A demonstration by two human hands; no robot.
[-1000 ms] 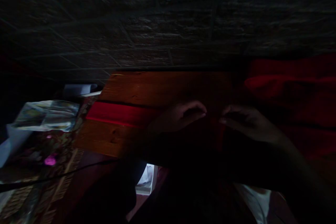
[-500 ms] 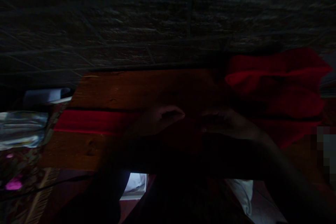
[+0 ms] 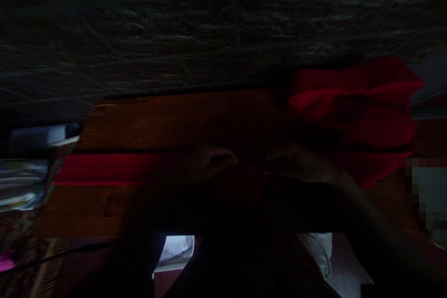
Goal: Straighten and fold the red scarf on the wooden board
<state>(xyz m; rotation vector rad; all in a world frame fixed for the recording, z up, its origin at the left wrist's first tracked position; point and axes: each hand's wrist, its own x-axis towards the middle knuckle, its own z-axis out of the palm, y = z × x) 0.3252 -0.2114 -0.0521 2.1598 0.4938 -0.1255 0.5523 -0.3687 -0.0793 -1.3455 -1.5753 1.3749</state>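
Note:
The scene is very dark. A long strip of red cloth (image 3: 108, 167) lies across a wooden table (image 3: 146, 123) and continues under my hands. My left hand (image 3: 209, 160) is at the middle of the strip, its thumb and forefinger curled into a pinch on the cloth. Facing it a short way to the right, my right hand (image 3: 302, 163) is closed in a similar pinch on the same cloth. Shadow hides most of the fingers and the fabric between them. On the right, the red cloth is bunched in a raised heap (image 3: 359, 102).
A dark block wall (image 3: 195, 23) stands right behind the table. Off the left end are a shiny plastic package (image 3: 21, 184) and a patterned rug. A white box-like object (image 3: 176, 251) shows below the front edge, with a pale cloth (image 3: 319, 251) further right.
The view has shifted, so table and cloth appear slightly further left. Both hands keep nearly the same pinched pose over the strip, a little closer together.

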